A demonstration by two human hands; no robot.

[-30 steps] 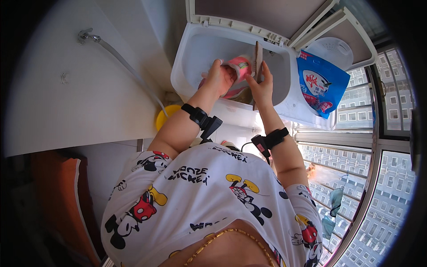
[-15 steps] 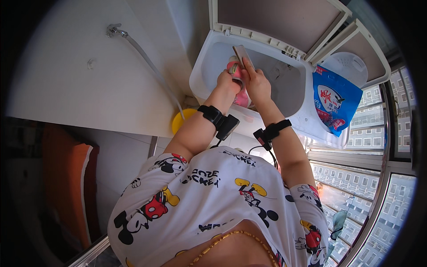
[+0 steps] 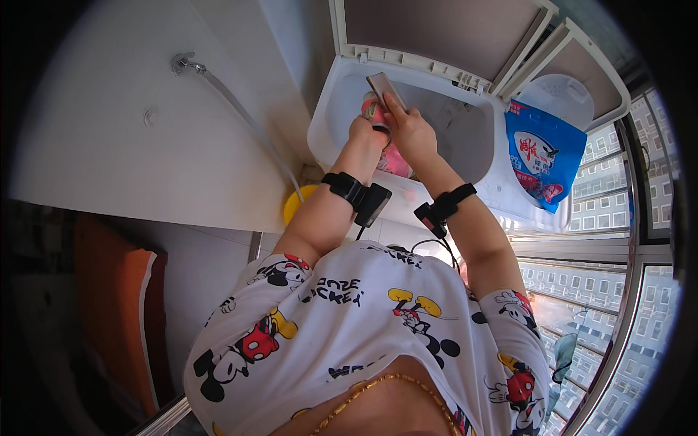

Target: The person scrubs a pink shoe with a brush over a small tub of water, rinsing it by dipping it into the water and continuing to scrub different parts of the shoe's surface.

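My left hand [image 3: 364, 134] is closed around a pink shoe [image 3: 371, 110] with pale trim and a dark rounded opening, held over the tub of a white washing machine [image 3: 317, 131]. In my right hand [image 3: 416, 136] is a flat beige oblong block [image 3: 383, 89], tilted up and to the left against the shoe's right side. Whether its underside has bristles cannot be seen. Below the hands, inside the tub, another pink piece [image 3: 393, 161] shows between my wrists. The fingers of both hands are partly hidden.
The machine's lids [image 3: 443, 29] stand raised at the back. A blue detergent bag [image 3: 544, 156] rests on its right side. At the left, a grey hose [image 3: 243, 112] hangs from a wall tap [image 3: 187, 64] toward a yellow basin [image 3: 297, 203]. Windows line the right.
The beige block has tipped further left, showing more of its flat face. Both hands have shifted slightly left in the picture, and the whole view has moved a little.
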